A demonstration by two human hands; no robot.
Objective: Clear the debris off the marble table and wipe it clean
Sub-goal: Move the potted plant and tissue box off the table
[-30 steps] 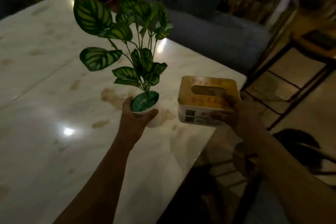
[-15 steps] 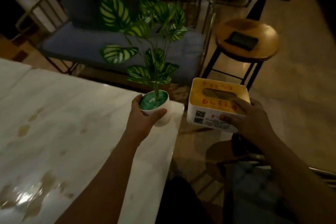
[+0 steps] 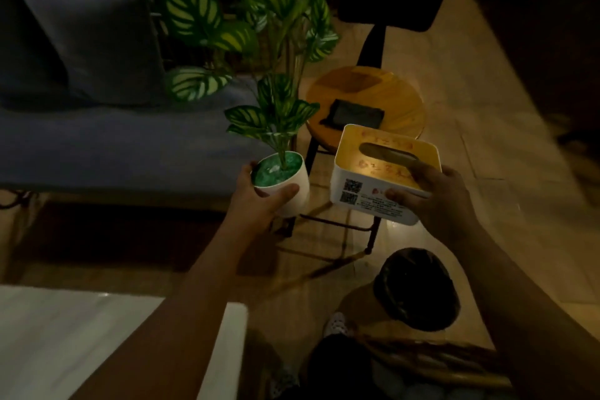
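Aloft: one plant (image 3: 281, 172) clamped in left hand (image 3: 259, 201) (off table (image 3: 65, 334))
Box (image 3: 373, 172): one, right hand (image 3: 444, 201) gripping, above chair (image 3: 363, 91)

hands: 2, left (image 3: 259, 201), right (image 3: 444, 201) | potted plant (image 3: 285, 178): 1 | tissue box (image 3: 380, 175): 1 | marble table (image 3: 65, 341): 1 | round wooden chair (image 3: 367, 91): 1 | dark cloth (image 3: 355, 113) on chair seat: 1 | blue sofa (image 3: 113, 146): 1 | cushion (image 3: 94, 48): 1
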